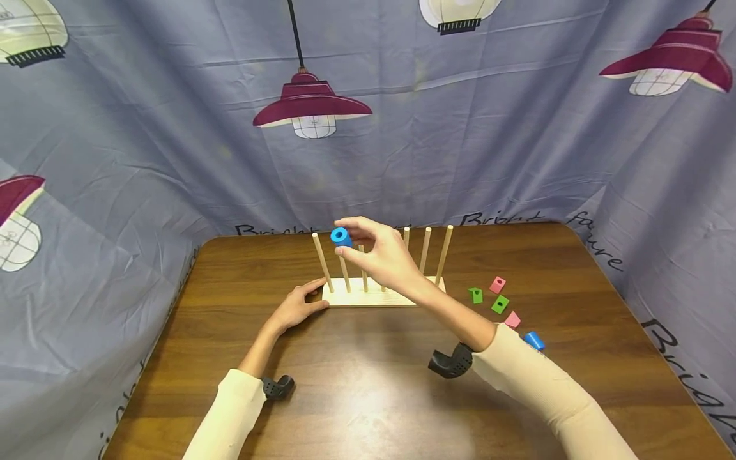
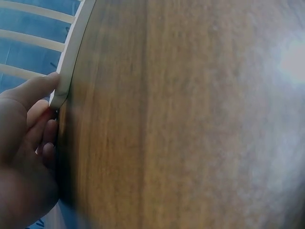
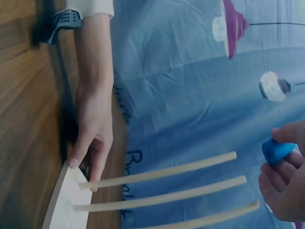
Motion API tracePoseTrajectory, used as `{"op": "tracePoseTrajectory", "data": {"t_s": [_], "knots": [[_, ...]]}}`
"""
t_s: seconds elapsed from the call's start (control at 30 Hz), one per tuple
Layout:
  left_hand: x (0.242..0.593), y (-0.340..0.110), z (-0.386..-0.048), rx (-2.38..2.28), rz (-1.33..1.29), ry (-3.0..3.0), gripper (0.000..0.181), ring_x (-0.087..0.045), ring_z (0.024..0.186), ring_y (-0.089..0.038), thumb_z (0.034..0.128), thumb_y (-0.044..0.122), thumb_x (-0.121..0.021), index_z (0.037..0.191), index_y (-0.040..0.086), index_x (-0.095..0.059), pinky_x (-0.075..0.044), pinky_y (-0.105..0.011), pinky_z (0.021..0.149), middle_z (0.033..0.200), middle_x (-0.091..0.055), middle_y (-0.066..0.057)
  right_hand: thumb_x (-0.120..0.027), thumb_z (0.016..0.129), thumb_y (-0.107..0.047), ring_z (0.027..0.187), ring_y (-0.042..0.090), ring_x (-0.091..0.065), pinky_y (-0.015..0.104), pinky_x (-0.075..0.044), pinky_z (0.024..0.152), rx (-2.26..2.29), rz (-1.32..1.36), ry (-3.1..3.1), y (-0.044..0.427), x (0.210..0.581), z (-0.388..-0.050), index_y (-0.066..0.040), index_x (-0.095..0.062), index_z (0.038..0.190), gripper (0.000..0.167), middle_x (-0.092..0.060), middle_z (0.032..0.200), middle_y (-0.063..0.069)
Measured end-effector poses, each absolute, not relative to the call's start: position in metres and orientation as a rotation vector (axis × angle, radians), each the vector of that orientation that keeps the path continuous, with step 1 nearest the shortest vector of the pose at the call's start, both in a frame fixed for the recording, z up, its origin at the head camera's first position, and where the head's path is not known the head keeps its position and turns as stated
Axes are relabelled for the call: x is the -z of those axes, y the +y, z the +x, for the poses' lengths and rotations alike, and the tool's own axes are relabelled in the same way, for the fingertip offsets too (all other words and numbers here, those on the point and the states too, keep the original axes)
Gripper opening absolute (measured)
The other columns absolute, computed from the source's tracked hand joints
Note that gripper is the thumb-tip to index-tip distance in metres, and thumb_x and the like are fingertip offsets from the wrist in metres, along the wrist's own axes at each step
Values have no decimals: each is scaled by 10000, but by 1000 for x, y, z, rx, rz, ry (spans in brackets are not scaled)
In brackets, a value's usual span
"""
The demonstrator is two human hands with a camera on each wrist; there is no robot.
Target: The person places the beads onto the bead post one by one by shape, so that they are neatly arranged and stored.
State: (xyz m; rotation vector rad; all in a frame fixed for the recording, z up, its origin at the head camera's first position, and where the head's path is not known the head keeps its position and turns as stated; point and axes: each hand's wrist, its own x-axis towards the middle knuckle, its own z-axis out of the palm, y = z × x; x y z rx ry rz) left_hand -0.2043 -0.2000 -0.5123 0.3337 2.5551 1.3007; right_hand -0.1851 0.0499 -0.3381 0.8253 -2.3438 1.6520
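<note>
In the head view a pale wooden peg board (image 1: 359,298) stands on the table with a row of several upright dowels (image 1: 320,255). My left hand (image 1: 298,308) holds the board's left end. The left wrist view shows that thumb (image 2: 40,88) on the board's edge and the other fingers curled at its end. Above the dowels near the left end, my right hand (image 1: 384,252) pinches a blue cylinder (image 1: 344,241) between thumb and fingers. A round hole shows in its top. In the right wrist view the cylinder (image 3: 275,150) is apart from the dowel tips.
Right of the board lie loose blocks: a pink one (image 1: 498,285), a green one (image 1: 500,304), a small green one (image 1: 476,295), another pink one (image 1: 512,320) and a blue one (image 1: 534,340). A grey printed curtain (image 1: 391,160) hangs behind the brown table (image 1: 356,383).
</note>
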Motion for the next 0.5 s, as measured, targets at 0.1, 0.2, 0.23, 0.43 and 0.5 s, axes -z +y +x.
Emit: {"op": "tracePoseTrajectory", "data": {"t_s": [0.1,0.2,0.23,0.43,0.5], "knots": [[512,-199,-204,-1308,318,2530,663,-380,1328,-393,950,251,-710,1526,90,-425,-290,-599,1090,1496,-431,-202,-765,895,-124,1028,154,-684,371,-537,876,-1635,821,-2348,35,338,-192,-118,-699,1237,348,-722,1129,10],[511,-200,-204,-1320,308,2520,665,-366,1322,-395,951,260,-707,1529,94,-422,-283,-615,1086,1483,-433,-210,-755,904,-124,1036,163,-680,379,-533,861,-1589,808,-2343,23,339,-198,-111,-702,1242,341,-724,1140,26],[511,-200,-204,-1328,308,2519,664,-367,1318,-392,951,258,-708,1527,92,-423,-283,-614,1085,1486,-434,-205,-750,909,-127,1022,159,-682,369,-530,838,-1575,802,-2340,20,339,-200,-111,-702,1245,340,-726,1135,26],[512,-200,-204,-1339,317,2527,660,-375,1304,-375,951,259,-708,1525,94,-428,-294,-613,1077,1493,-444,-179,-722,933,-115,896,109,-657,253,-463,711,-1581,765,-2361,4,343,-208,-87,-673,1276,348,-727,1092,34],[512,-200,-203,-1332,321,2531,662,-372,1308,-383,955,266,-702,1529,93,-421,-296,-619,1073,1485,-445,-190,-712,938,-101,788,126,-605,239,-419,672,-1590,760,-2379,1,346,-210,-70,-660,1283,350,-721,1082,47]]}}
